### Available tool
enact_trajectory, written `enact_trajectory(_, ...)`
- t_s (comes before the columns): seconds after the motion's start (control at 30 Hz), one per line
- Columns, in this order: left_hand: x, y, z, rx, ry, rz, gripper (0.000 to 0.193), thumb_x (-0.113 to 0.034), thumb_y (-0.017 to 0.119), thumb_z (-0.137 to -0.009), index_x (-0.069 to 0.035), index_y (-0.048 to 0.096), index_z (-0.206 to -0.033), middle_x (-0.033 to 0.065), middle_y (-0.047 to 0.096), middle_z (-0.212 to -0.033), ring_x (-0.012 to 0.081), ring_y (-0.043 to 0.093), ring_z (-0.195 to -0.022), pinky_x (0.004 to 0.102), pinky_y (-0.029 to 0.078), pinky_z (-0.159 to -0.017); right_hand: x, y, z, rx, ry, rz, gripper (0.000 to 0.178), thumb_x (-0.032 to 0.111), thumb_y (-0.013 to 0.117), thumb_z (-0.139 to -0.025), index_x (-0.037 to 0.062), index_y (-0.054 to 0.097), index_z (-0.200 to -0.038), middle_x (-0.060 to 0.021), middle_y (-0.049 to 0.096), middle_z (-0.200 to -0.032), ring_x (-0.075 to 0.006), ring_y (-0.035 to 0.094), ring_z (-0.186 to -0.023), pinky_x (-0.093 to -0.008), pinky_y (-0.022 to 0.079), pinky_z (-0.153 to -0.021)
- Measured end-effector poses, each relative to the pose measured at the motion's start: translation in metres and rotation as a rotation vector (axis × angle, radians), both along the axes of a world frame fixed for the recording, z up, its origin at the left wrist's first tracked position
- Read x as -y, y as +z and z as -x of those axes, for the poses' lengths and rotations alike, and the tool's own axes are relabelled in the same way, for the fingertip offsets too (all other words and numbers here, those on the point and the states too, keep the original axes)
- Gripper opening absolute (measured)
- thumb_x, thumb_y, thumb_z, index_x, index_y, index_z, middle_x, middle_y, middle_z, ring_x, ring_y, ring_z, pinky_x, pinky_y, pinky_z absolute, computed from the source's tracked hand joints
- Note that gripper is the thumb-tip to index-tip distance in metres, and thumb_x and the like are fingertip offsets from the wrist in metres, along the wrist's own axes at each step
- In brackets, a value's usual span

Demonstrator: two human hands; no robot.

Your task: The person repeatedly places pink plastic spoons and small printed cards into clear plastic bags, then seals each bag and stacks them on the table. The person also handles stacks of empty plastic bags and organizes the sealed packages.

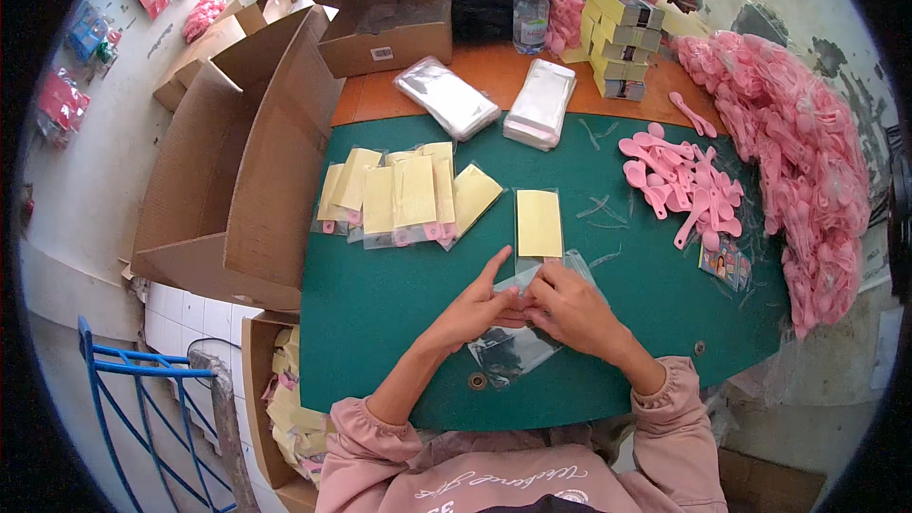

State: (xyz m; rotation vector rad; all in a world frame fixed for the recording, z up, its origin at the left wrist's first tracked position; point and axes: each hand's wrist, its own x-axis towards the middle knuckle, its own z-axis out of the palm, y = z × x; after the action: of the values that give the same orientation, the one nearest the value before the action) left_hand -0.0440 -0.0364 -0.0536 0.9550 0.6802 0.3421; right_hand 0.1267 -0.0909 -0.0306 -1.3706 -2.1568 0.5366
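At the near middle of the green mat my left hand (475,312) and my right hand (573,304) meet over clear plastic. A yellow card (540,223) lies flat in a clear bag whose lower end runs under my fingers. The right hand is closed, its fingertips pinching the bag's plastic. My left thumb and lower fingers press together at the same spot, while its index finger points away. Exactly what lies between the fingertips is hidden. More clear bags (518,353) lie beneath and below the hands.
Filled bags with yellow cards (413,192) overlap at left; two stacks of clear bags (540,104) stand beyond. Loose pink spoons (679,171) and a large pile of wrapped ones (788,152) are at right. Card stacks (622,38), a water bottle (531,0) and cardboard boxes (275,152) surround the table.
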Motion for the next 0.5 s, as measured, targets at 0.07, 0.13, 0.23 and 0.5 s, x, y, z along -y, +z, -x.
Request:
enact_trajectory(0.07, 0.000, -0.005, 0.000, 0.048, 0.046, 0.060, 0.062, -0.011, 0.040, -0.092, -0.014, 0.000, -0.139, 0.0187, 0.059, -0.096, 0.0227, 0.062, -0.085, 0.0327, 0.052, -0.075, 0.001, -0.008, 0.003, 0.079, 0.004, -0.122, 0.016, 0.010, 0.062, -0.069, 0.0020, 0.052, -0.079, -0.0112, 0.048, -0.081, -0.0295, 0.051, -0.076, -0.0392, 0.042, -0.069)
enact_trajectory(0.13, 0.003, -0.008, -0.002, 0.033, 0.062, -0.015, 0.064, -0.010, 0.042, -0.091, -0.014, 0.000, -0.139, 0.0186, 0.059, -0.094, 0.0222, 0.062, -0.084, 0.0325, 0.053, -0.074, 0.002, -0.010, 0.007, 0.121, 0.005, -0.169, 0.017, 0.008, 0.063, -0.068, 0.0021, 0.052, -0.079, -0.0108, 0.048, -0.081, -0.0290, 0.051, -0.076, -0.0382, 0.042, -0.068)
enact_trajectory(0.23, 0.004, -0.009, -0.002, -0.045, 0.082, -0.203, 0.067, -0.006, 0.046, -0.089, -0.012, 0.002, -0.139, 0.0187, 0.060, -0.092, 0.0210, 0.062, -0.082, 0.0317, 0.053, -0.070, 0.005, -0.010, 0.009, 0.129, 0.033, -0.214, 0.018, 0.006, 0.063, -0.067, 0.0025, 0.052, -0.080, -0.0100, 0.048, -0.079, -0.0282, 0.050, -0.076, -0.0365, 0.042, -0.065)
enact_trajectory(0.5, 0.001, -0.004, -0.002, -0.121, 0.232, -0.207, 0.060, 0.000, 0.045, -0.086, -0.011, 0.013, -0.135, 0.0172, 0.062, -0.089, 0.0182, 0.063, -0.079, 0.0284, 0.053, -0.066, -0.002, 0.027, -0.041, -0.379, 0.271, 0.396, 0.018, 0.014, 0.062, -0.077, 0.0018, 0.049, -0.075, -0.0059, 0.047, -0.074, -0.0161, 0.046, -0.068, -0.0292, 0.041, -0.065)
